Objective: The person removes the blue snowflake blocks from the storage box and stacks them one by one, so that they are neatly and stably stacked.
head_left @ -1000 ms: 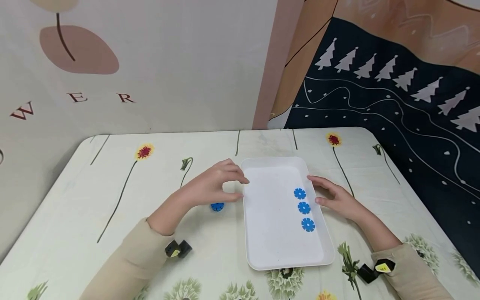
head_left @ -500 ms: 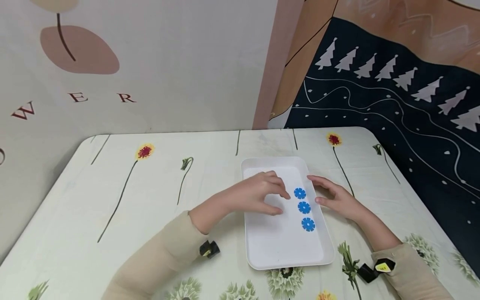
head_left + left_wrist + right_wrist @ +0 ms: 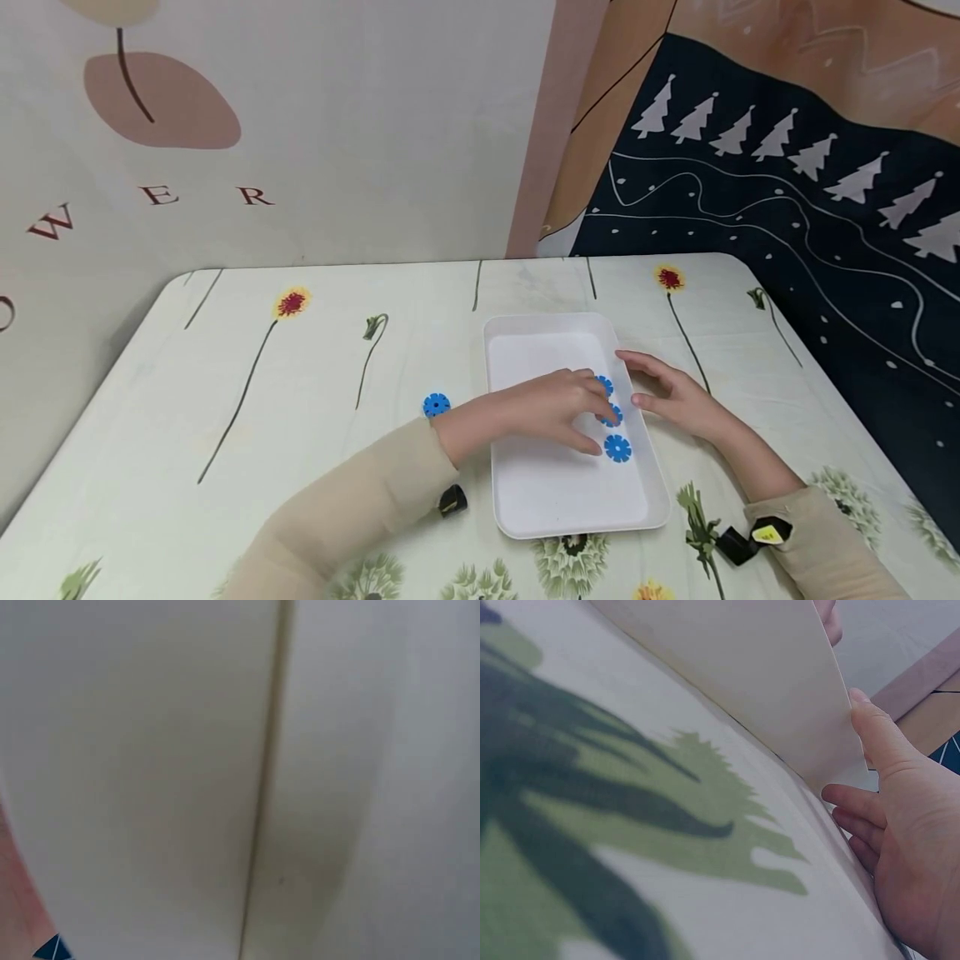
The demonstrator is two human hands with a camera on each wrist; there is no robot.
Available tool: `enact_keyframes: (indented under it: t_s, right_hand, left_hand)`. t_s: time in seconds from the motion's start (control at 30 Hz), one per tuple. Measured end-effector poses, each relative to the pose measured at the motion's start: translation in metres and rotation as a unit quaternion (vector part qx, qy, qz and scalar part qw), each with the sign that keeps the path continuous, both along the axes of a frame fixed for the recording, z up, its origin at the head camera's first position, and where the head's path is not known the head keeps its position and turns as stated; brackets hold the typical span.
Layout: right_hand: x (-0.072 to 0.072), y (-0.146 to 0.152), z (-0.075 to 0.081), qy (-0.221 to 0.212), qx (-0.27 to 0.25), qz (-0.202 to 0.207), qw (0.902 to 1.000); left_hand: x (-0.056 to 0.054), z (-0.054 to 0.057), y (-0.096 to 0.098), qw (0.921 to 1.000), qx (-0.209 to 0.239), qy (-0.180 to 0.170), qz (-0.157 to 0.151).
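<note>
A white tray [image 3: 555, 504] lies on the table in the head view. Inside, along its right side, three blue notched discs form a column: the front disc [image 3: 618, 448] shows fully, while the middle disc [image 3: 614, 414] and back disc [image 3: 606, 385] are partly covered. My left hand [image 3: 558, 406] hovers over these discs, thumb and fingers spread apart; nothing shows between them. My right hand [image 3: 671, 396] is at the tray's right edge, and in the right wrist view its thumb [image 3: 881, 735] touches the rim, fingers loosely bent by the wall. The left wrist view shows mostly the tray's wall [image 3: 150, 780].
Another blue notched disc [image 3: 436, 405] lies on the tablecloth left of the tray, close to my left forearm. The cloth [image 3: 315, 358] is printed with flowers. A wall hanging [image 3: 375, 167] rises behind the table's back edge.
My left hand has moved rightward from the tray's left edge to the discs inside. The disc outside the tray shows again behind the forearm. My right hand and the tray stay put.
</note>
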State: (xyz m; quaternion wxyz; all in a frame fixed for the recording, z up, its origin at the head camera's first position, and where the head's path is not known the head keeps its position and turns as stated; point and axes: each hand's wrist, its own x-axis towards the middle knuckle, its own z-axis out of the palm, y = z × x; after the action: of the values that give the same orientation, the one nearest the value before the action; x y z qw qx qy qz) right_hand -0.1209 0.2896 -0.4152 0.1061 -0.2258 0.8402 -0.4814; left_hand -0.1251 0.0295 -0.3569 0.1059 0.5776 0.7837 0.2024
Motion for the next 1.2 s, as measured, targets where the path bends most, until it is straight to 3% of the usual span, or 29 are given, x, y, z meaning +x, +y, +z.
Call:
enact_keyframes:
  t_s: [0.23,0.5,0.9,1.2]
  right_hand:
    - [0.0,0.0,0.0,0.005,0.005,0.002,1.0]
    - [0.0,0.0,0.0,0.014,0.003,0.008,0.9999]
    - [0.0,0.001,0.0,0.02,0.001,0.012,0.9997]
    - [0.0,0.001,0.0,0.026,0.008,0.011,0.9996]
  left_hand:
    - [0.002,-0.011,0.013,0.9988,-0.049,0.005,-0.004]
    - [0.003,-0.017,0.023,0.9965,-0.081,0.014,0.014]
    - [0.002,-0.025,0.031,0.9947,-0.083,0.054,0.029]
    - [0.001,-0.028,0.034,0.9974,-0.057,0.044,0.011]
